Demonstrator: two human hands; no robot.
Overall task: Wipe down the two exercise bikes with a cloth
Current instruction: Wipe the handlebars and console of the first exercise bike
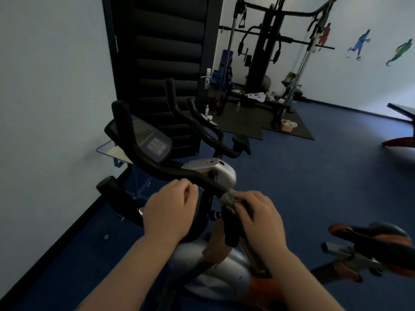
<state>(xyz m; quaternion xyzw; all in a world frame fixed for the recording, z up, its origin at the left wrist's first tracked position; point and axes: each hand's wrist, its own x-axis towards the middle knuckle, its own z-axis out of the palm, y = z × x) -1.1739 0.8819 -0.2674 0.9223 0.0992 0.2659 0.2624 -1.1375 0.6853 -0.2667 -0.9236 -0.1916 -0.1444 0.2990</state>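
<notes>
The near exercise bike (pixel 215 279) has a silver and orange body, black handlebars (pixel 157 167) and a console (pixel 146 140). Its black and orange saddle (pixel 372 236) is at the lower right. My right hand (pixel 260 216) presses a small grey cloth (pixel 229 198) around the right end of the handlebar. My left hand (pixel 168 209) is curled loosely just below the handlebar's middle, with nothing visible in it. A second bike (pixel 211 169) with black handlebars and a silver body stands just behind the first.
A white wall runs along the left, with a dark door (pixel 161 63) behind the bikes. A multi-gym machine (pixel 269 63) stands on a black mat (pixel 269 124) at the back. A small basket (pixel 288 125) sits on that mat. Blue floor (pixel 314 176) spreads to the right.
</notes>
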